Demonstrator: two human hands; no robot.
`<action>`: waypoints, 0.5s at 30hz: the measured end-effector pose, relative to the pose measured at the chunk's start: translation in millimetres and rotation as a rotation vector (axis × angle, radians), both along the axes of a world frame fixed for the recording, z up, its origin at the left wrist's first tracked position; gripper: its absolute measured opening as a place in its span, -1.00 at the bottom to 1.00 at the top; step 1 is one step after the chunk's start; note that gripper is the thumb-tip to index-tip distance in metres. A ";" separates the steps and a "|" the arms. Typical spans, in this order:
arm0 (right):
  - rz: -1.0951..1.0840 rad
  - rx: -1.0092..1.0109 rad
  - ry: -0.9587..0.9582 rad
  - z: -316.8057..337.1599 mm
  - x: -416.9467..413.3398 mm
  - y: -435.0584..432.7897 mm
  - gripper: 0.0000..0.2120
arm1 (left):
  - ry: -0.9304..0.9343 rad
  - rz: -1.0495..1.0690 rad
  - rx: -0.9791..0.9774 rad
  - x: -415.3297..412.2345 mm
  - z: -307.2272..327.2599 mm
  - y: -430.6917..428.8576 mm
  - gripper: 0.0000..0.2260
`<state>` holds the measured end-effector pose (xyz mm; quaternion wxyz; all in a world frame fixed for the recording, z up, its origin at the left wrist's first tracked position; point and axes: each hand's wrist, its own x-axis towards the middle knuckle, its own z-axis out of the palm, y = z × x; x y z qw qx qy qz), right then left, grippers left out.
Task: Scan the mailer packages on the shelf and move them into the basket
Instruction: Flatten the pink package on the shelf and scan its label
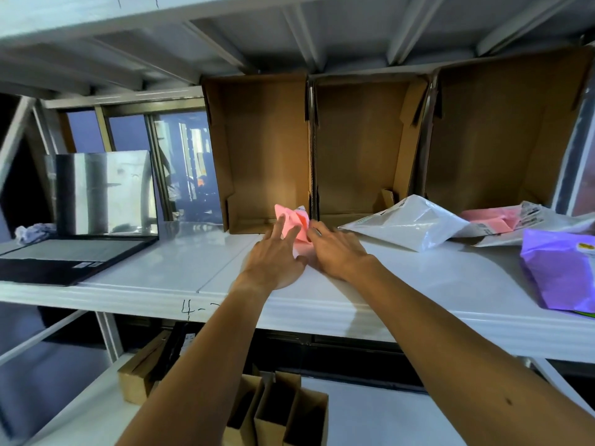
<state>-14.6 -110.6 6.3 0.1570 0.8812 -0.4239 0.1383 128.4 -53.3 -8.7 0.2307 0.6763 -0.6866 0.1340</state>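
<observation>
Our forearms [199, 365] reach up to the white metal shelf [161, 268], where the crumpled pink plastic mailer [297, 225] lies just ahead of both hands, equally near: left hand [277, 252] spread upon it, right hand [335, 249] straight-fingered, touching its right edge

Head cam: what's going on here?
A person's left hand and right hand are on a small pink mailer on the white shelf, in front of the leftmost cardboard box. The left fingers lie straight on it; the right hand's grip is unclear. A white mailer, a second pink mailer and a purple mailer lie further right.
</observation>
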 end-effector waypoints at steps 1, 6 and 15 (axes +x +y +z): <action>0.014 0.003 -0.014 0.3 -1.5 0.5 -0.37 | -0.004 -0.016 -0.004 0.8 -0.6 -2.0 -0.37; 0.037 0.044 -0.084 -0.6 -3.4 0.5 -0.32 | -0.005 -0.055 0.023 2.0 -0.3 -5.5 -0.41; 0.076 0.065 -0.173 -1.6 -5.3 0.6 -0.37 | 0.004 -0.058 0.077 -1.3 3.2 -2.4 -0.39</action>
